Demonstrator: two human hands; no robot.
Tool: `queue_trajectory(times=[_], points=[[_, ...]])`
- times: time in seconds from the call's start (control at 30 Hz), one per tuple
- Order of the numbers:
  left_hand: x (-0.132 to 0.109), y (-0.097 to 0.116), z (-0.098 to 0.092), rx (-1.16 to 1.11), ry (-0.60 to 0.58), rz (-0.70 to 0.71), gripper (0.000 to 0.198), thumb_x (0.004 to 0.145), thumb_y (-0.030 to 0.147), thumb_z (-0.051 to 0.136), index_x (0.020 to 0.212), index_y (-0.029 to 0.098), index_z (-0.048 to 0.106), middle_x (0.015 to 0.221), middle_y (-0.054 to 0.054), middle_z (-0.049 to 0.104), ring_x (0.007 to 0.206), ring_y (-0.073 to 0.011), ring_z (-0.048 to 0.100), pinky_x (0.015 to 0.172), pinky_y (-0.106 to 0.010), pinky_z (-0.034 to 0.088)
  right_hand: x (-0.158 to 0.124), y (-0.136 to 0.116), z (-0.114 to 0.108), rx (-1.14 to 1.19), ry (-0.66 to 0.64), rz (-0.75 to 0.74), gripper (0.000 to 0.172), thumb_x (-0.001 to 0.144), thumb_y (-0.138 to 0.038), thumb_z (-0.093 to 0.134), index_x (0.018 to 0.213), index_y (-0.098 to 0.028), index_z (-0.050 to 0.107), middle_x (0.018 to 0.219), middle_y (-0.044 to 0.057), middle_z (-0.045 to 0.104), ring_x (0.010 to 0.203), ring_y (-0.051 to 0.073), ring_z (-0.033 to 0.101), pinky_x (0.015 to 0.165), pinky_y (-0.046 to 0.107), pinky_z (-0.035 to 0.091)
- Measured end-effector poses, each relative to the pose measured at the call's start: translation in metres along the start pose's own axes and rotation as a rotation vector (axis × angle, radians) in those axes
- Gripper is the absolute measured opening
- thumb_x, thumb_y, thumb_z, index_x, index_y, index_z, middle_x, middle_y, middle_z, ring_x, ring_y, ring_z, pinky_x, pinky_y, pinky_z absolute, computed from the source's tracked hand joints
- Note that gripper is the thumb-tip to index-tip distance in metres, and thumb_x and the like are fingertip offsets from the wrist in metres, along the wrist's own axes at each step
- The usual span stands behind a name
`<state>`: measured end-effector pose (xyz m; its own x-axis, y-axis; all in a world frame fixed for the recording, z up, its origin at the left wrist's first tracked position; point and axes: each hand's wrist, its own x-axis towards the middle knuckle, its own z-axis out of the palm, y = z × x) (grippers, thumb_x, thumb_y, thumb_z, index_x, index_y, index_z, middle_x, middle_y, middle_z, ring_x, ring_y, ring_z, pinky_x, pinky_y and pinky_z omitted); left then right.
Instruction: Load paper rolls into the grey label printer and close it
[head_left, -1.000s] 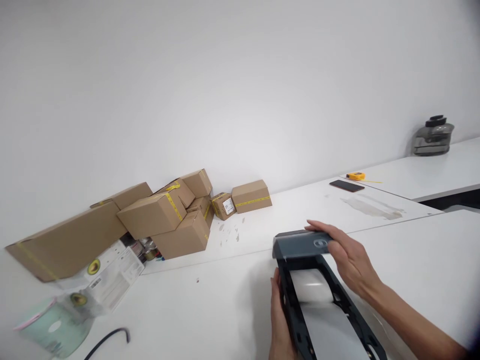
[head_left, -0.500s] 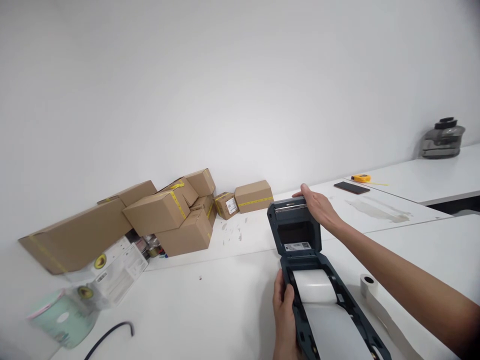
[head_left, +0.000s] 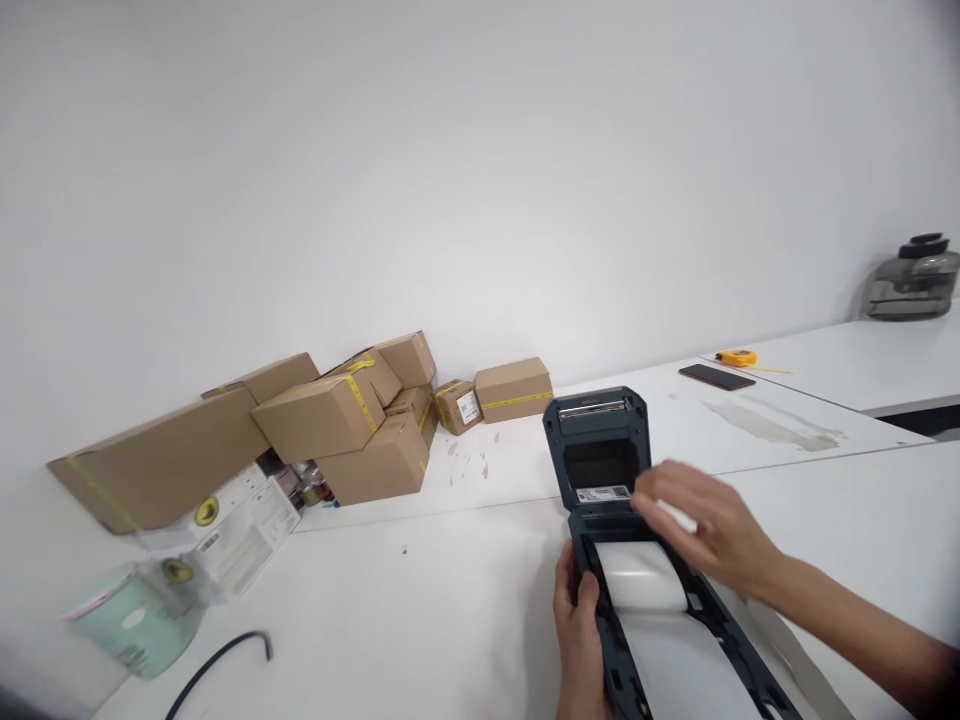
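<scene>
A dark blue-grey label printer (head_left: 626,668) lies in front of me with its lid (head_left: 598,450) swung up. Inside it sits a white label roll (head_left: 641,577), its strip running toward me. My left hand (head_left: 577,630) grips the printer's left side, fingers wrapped round the edge. Above the printer's right side hovers my right hand (head_left: 709,525), off the lid's top, fingers partly spread and slightly blurred, with no object seen in them. A white paper strip (head_left: 780,650) lies right of the printer, partly hidden by my right arm.
Cardboard boxes (head_left: 322,415) are piled at the back left. A green container (head_left: 139,620), a white avocado-printed box (head_left: 244,535) and a black cable (head_left: 217,662) lie left. A phone (head_left: 716,377), yellow tape measure (head_left: 737,358) and dark jug (head_left: 911,285) stand at the back right.
My right hand has left the top of the lid and come down toward the label roll. The lid stays up, and my left hand keeps its hold. The view has shifted slightly.
</scene>
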<state>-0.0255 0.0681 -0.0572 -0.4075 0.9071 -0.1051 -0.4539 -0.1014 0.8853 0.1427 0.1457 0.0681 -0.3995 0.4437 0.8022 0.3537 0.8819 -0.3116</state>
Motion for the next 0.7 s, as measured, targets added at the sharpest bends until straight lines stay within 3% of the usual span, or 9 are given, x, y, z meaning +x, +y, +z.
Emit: queue_trajectory(times=[0.07, 0.17, 0.3, 0.4, 0.5, 0.7], points=[[0.002, -0.002, -0.001, -0.022, -0.014, 0.007, 0.068, 0.064, 0.044, 0.082, 0.125, 0.019, 0.066, 0.142, -0.01, 0.058, 0.138, -0.0294, 0.046, 0.11, -0.031, 0.041, -0.025, 0.002, 0.008, -0.015, -0.269, 0.044, 0.022, 0.093, -0.038, 0.053, 0.098, -0.025, 0.07, 0.096, 0.008, 0.074, 0.089, 0.024, 0.069, 0.077, 0.037, 0.055], [0.003, -0.004, -0.002, -0.034, -0.019, -0.008, 0.067, 0.065, 0.044, 0.082, 0.125, 0.02, 0.065, 0.143, -0.01, 0.058, 0.137, -0.0292, 0.047, 0.109, -0.032, 0.042, -0.038, 0.016, 0.022, -0.033, -0.593, 0.161, 0.049, 0.085, -0.045, 0.061, 0.13, -0.025, 0.063, 0.123, 0.012, 0.071, 0.108, 0.033, 0.068, 0.088, 0.046, 0.056], [0.003, -0.005, -0.003, -0.023, -0.018, 0.003, 0.068, 0.064, 0.045, 0.082, 0.124, 0.02, 0.066, 0.142, -0.01, 0.058, 0.136, -0.0292, 0.048, 0.11, -0.032, 0.041, -0.027, 0.031, 0.036, -0.029, -0.841, 0.146, 0.071, 0.068, -0.039, 0.074, 0.136, -0.025, 0.059, 0.121, 0.012, 0.072, 0.114, 0.039, 0.065, 0.095, 0.054, 0.05], [0.004, -0.004, -0.003, -0.005, -0.022, 0.025, 0.068, 0.062, 0.045, 0.083, 0.122, 0.018, 0.067, 0.139, -0.012, 0.06, 0.134, -0.0307, 0.05, 0.108, -0.033, 0.043, -0.017, 0.03, 0.042, -0.072, -0.967, 0.14, 0.076, 0.064, -0.039, 0.077, 0.136, -0.022, 0.059, 0.124, 0.014, 0.07, 0.119, 0.041, 0.061, 0.101, 0.057, 0.043], [0.002, 0.0, -0.001, 0.072, -0.018, 0.047, 0.068, 0.065, 0.048, 0.08, 0.121, 0.014, 0.065, 0.134, -0.015, 0.063, 0.127, -0.0308, 0.057, 0.103, -0.033, 0.046, -0.015, 0.027, 0.046, -0.083, -1.004, 0.14, 0.076, 0.064, -0.04, 0.075, 0.136, -0.02, 0.058, 0.128, 0.015, 0.068, 0.122, 0.041, 0.059, 0.103, 0.057, 0.04], [0.0, 0.026, 0.008, 0.533, -0.011, 0.094, 0.062, 0.08, 0.052, 0.064, 0.128, 0.013, 0.057, 0.126, -0.016, 0.066, 0.107, -0.0261, 0.066, 0.092, -0.033, 0.049, -0.022, 0.038, 0.053, -0.035, -1.025, 0.166, 0.088, 0.06, -0.05, 0.076, 0.141, -0.025, 0.052, 0.136, 0.014, 0.062, 0.128, 0.044, 0.052, 0.106, 0.059, 0.035]])
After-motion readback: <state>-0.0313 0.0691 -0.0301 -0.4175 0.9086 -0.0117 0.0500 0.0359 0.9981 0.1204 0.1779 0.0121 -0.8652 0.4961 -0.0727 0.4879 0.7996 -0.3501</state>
